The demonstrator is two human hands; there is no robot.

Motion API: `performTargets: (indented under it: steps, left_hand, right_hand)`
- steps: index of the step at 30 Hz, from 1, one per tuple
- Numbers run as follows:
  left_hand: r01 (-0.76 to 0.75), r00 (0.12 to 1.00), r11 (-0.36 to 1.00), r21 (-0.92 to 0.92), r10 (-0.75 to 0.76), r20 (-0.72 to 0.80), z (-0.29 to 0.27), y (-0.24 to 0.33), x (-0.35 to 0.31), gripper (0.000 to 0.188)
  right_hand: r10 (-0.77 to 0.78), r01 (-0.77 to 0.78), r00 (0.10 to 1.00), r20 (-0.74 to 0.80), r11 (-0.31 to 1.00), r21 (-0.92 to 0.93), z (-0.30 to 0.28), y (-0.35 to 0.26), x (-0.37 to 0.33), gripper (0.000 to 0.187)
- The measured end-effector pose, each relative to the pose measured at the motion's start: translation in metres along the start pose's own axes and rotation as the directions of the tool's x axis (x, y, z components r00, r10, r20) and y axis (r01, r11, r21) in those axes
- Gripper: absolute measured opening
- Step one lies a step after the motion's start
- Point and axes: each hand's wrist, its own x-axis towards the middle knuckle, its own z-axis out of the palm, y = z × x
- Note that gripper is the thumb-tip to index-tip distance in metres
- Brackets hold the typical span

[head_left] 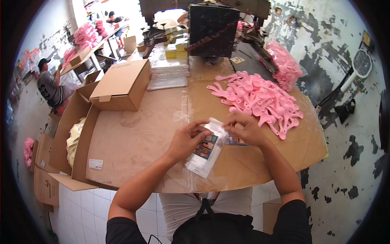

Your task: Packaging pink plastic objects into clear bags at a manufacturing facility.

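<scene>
A clear plastic bag (202,167) lies tilted on the cardboard-covered table in front of me, with a dark blue printed card (206,147) showing through it. My left hand (190,140) is closed on the bag's left edge, thumb and fingers over the card. At the bag's upper right corner my right hand (244,129) makes a pinch; its fingertips partly hide what they grip. Another printed card (236,140) lies partly covered beneath my right hand. Just beyond that hand spreads a heap of pink plastic measuring spoons (260,97).
A closed cardboard box (122,83) stands at the far left beside stacked clear bags (168,75). An open carton (67,138) borders the table's left side. A black machine block (213,30) rises at the back. Bagged pink spoons (283,65) lean far right. A person (50,85) sits far left.
</scene>
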Motion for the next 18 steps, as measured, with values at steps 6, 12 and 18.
performTargets:
  steps: [6,12,18]
  left_hand:
    - [-0.109,0.986,0.992,0.057,0.116,-0.12,-0.012,-0.001,0.007,0.025]
    - [-0.111,0.989,0.994,0.006,0.111,-0.103,-0.01,-0.003,0.005,0.025]
    - [-0.126,0.989,0.99,-0.057,0.121,-0.083,-0.012,-0.001,0.006,0.029]
  right_hand:
    - [-0.134,-0.164,0.892,-0.431,0.793,-0.587,-0.091,0.029,-0.002,0.021]
    - [-0.055,-0.001,0.998,-0.033,0.494,-0.869,-0.097,0.054,-0.001,0.03]
    - [-0.059,-0.091,0.954,-0.294,0.878,-0.47,-0.078,-0.003,0.016,0.024]
